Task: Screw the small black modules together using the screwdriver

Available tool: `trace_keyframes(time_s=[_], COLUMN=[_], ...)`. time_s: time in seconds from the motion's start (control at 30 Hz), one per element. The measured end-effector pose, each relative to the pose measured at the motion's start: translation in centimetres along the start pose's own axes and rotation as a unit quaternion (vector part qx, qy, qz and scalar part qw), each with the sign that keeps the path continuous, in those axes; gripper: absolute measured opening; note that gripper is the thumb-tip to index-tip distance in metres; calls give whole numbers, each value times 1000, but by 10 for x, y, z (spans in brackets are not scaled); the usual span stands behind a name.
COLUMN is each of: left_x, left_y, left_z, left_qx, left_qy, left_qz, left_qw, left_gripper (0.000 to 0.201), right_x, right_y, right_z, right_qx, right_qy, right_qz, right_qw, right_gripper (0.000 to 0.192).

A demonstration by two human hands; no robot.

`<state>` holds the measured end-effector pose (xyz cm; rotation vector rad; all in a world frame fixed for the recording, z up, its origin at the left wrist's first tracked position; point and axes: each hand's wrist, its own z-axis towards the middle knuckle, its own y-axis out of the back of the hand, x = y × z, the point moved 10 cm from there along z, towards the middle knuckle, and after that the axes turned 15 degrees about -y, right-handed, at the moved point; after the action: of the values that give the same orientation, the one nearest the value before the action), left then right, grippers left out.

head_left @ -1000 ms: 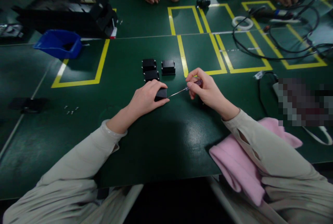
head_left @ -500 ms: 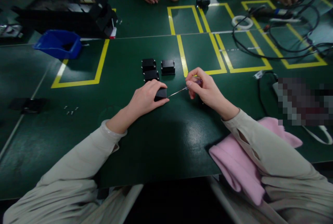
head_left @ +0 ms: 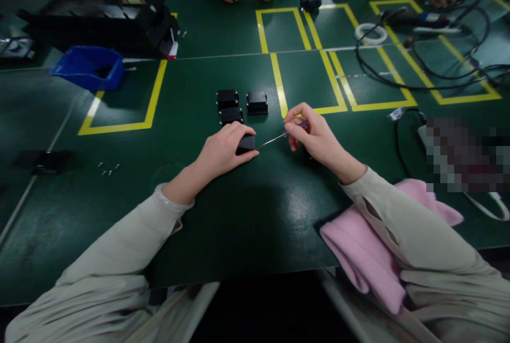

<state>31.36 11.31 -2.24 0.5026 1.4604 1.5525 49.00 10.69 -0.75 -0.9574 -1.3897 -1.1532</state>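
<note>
At the smooth green desk, the right hand pinched a metal-shafted, purplish-handled screwdriver; the left hand wrapped its fingers around a black, box-shaped block at the shaft's tip, seemingly light, stiff, slippery, best gripped by opposite sides.

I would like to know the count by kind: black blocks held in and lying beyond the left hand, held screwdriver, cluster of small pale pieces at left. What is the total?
Black blocks beyond the left hand: 3
Held black block: 1
Held screwdriver: 1
Small pale pieces: 4
Total: 9
</note>
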Motion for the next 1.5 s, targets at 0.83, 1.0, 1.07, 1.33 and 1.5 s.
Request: trace_keyframes(time_s=[0.83,1.0,1.07,1.33,1.5], left_x=[-1,-1,0,-1,0], left_y=[1,0,0,0,0], left_z=[1,0,0,0,0], left_qx=[1,-1,-4,0,-3], left_qy=[0,3,3,-1,-1], left_qz=[0,-1,-3,2,1], left_qw=[1000,1000,1000,1000,1000], left_gripper=[42,41,41,41,40], right_x=[2,-2,-4,3,-2], right_y=[2,-1,-2,0,-1], right_z=[-2,0,1,-2,0], right_qx=[-9,6,11,4,7], right_qy=[-8,-11,-15,-2,-17], right_qz=[-17,3,10,-17,-3], right_qw=[1000,1000,1000,1000,1000], right_gripper=[20,40,41,18,33])
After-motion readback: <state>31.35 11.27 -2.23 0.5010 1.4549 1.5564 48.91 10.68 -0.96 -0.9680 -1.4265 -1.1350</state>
